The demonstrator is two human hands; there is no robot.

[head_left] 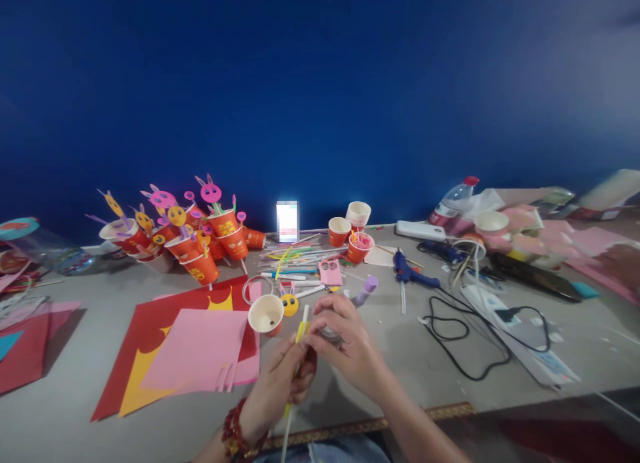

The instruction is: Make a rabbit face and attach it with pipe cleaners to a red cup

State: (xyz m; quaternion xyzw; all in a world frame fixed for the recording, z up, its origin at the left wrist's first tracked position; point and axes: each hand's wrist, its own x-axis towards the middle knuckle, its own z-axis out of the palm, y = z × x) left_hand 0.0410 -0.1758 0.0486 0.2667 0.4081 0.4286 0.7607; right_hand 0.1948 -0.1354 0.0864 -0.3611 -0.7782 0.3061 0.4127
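My left hand [287, 376], with a beaded bracelet on its wrist, is closed around a thin white stick [285, 440]. A yellow strip [301, 331] lies along the stick, showing above and below the fist. At the strip's upper part, the thumb and fingers of my right hand [345, 336] are pinched together. Something clear and rounded shows under the right palm; I cannot make out what it is. Just beyond my hands stands a paper cup [266, 315], its mouth facing me. Beside it lies a yellow rabbit-face cutout [289, 304].
Coloured paper sheets [200, 346] lie left, below decorated red cups [200, 266]. Straws and pens [300, 258] spread across the middle. A glue stick [367, 290], blue glue gun [410, 271], black cable [463, 366] and power strip [530, 353] are right. Another person's hand [620, 263] shows far right.
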